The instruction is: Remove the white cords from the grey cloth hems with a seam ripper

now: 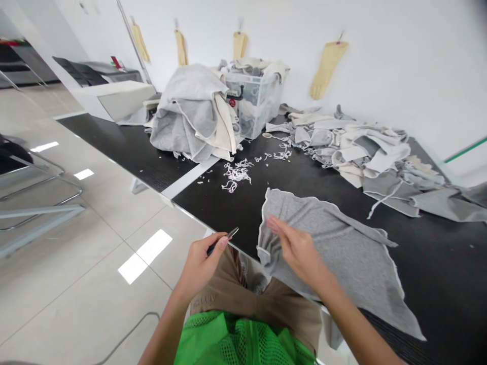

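My left hand (200,263) is closed around a small dark metal tool (227,236), whose tip points up and to the right, just off the table's front edge. My right hand (294,248) lies over the near corner of a grey knit fabric piece (342,248) with white stitched edges; its fingers are stretched out and slightly blurred. The fabric is spread on the black table (236,208) and hangs a little over the front edge.
White thread trimmings (236,175) litter the table's middle. A heap of grey and cream cloth (196,114) leans on a clear plastic bin (256,99) at the back. More cut pieces (365,147) lie at right. Rubber gloves (327,68) hang on the wall. Tiled floor at left.
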Demonstrator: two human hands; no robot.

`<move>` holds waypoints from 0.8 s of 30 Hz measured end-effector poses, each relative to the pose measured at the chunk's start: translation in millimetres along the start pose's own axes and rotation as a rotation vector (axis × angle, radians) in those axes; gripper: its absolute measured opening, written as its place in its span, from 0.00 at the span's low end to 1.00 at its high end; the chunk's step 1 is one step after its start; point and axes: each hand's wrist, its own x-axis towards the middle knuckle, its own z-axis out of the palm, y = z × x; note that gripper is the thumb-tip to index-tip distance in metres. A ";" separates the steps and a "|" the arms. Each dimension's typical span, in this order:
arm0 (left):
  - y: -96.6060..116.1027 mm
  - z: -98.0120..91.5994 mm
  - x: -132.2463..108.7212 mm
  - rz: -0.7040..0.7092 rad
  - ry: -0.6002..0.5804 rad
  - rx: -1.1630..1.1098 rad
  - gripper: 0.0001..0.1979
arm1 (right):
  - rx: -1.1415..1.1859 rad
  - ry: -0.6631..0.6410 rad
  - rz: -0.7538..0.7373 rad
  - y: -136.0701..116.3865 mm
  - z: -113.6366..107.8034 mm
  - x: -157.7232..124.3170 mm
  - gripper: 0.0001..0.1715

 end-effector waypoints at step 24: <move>-24.9 -39.2 -40.6 -0.020 0.153 0.063 0.20 | -0.495 -0.243 -0.461 -63.6 40.8 144.1 0.14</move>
